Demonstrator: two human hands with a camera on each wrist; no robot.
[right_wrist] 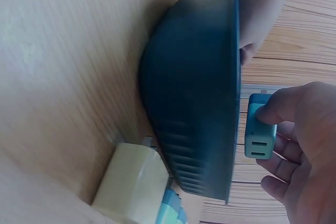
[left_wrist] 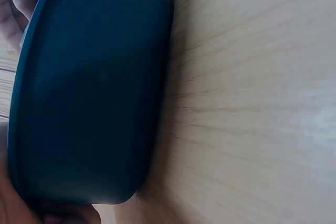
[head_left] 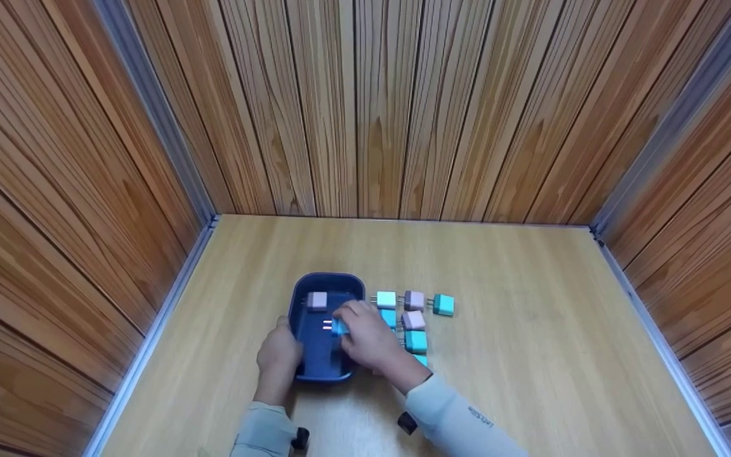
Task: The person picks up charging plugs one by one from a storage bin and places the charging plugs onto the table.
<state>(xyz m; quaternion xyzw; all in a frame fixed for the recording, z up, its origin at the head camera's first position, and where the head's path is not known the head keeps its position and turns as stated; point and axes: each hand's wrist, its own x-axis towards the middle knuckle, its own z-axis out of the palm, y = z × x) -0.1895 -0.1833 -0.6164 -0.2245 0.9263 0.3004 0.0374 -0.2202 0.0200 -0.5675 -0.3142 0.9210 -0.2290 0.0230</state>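
My right hand [head_left: 370, 339] pinches a turquoise charger plug [right_wrist: 260, 129] between thumb and fingers, over the dark blue tray [head_left: 316, 352]. Two metal prongs of that plug point left in the head view, and two slots show on its end in the right wrist view. My left hand [head_left: 278, 355] grips the tray's left side, part of it hidden behind the wall. Inside the tray, towards its far end, lies a pale pink charger plug [head_left: 317, 301]. The tray [left_wrist: 94, 87] fills much of the left wrist view, with left-hand fingers at its lower corner.
Right of the tray, several charger plugs lie in rows: a pale turquoise one [head_left: 386, 299], a pinkish one [head_left: 414, 300], a turquoise one [head_left: 443, 304] and others partly behind my right hand. Wood-panelled walls [head_left: 378, 127] enclose the wooden table [head_left: 530, 330].
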